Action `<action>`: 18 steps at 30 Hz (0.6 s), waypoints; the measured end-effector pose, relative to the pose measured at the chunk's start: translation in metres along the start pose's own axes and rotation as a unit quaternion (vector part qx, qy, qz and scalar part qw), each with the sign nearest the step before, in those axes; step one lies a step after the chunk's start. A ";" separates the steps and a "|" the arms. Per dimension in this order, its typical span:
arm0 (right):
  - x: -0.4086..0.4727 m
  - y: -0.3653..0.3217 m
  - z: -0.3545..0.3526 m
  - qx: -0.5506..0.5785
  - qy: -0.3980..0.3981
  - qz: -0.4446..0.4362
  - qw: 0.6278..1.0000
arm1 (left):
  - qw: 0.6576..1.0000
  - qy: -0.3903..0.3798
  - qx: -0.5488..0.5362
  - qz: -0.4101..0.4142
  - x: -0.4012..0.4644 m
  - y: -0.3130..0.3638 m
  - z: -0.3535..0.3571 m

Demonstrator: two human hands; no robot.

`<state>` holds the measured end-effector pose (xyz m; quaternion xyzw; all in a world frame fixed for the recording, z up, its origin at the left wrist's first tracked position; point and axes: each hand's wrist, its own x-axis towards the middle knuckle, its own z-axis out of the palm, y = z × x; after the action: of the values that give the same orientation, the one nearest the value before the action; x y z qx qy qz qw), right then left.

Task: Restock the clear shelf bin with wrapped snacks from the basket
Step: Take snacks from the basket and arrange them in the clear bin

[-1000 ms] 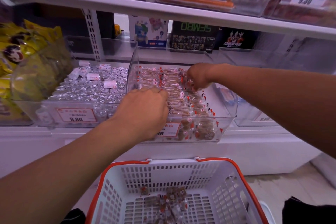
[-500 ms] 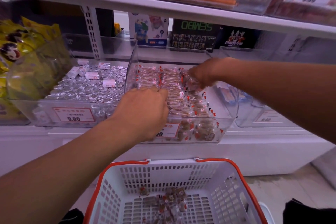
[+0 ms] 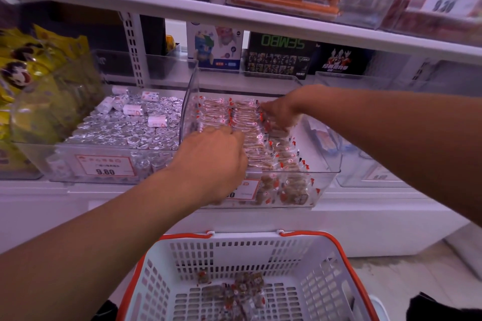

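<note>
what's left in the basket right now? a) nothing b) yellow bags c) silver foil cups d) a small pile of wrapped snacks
d: a small pile of wrapped snacks lies on the floor of the basket, while both hands are up in the bin.

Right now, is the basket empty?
No. A small pile of wrapped snacks lies on the floor of the basket.
</note>
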<state>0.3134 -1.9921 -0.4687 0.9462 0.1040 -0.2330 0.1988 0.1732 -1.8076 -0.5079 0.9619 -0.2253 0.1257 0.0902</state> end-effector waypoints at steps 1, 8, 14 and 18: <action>-0.003 0.001 -0.004 -0.054 0.021 0.005 0.998 | 1.000 -0.001 -0.001 0.000 0.000 -0.001 0.000; -0.006 0.016 -0.010 -0.007 0.134 0.026 0.991 | 1.000 0.004 -0.005 0.006 0.000 -0.003 0.001; -0.009 0.015 -0.010 0.022 0.139 0.035 0.989 | 1.000 0.006 -0.012 0.004 -0.001 -0.002 0.000; -0.012 0.013 -0.006 0.038 0.151 0.033 0.987 | 1.000 0.004 -0.009 0.005 -0.001 -0.001 0.000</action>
<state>0.3092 -2.0023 -0.4545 0.9803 0.0929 -0.0842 0.1524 0.1730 -1.8059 -0.5085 0.9594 -0.2304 0.1283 0.0998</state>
